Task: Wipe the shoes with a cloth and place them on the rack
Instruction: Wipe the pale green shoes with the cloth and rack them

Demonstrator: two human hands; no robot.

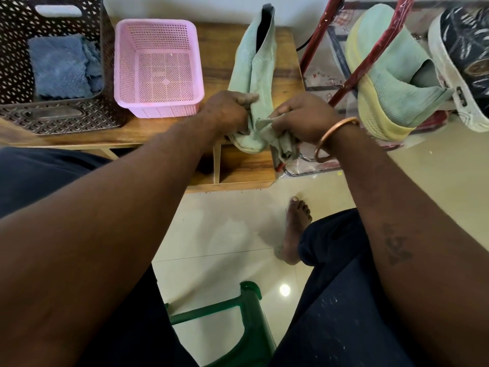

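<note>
The left hand [227,112] grips the forepart of the mint shoe [254,62], whose toe overhangs the near edge of the wooden table [217,49] towards its right corner; the right hand [304,120] clutches a bunched cloth [284,144] against the toe; a hard rub could, I judge, drag the shoe off that edge; the cloth's hanging tail might snag the rack [344,86] nearby.

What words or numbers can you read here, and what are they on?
Plastic cover: small red print, too blurred to read.
Black shoe: round label, too blurred to read.
Forearm mark: not readable as letters.
No writing visible on the green shoe, cloth or pink basket.
</note>
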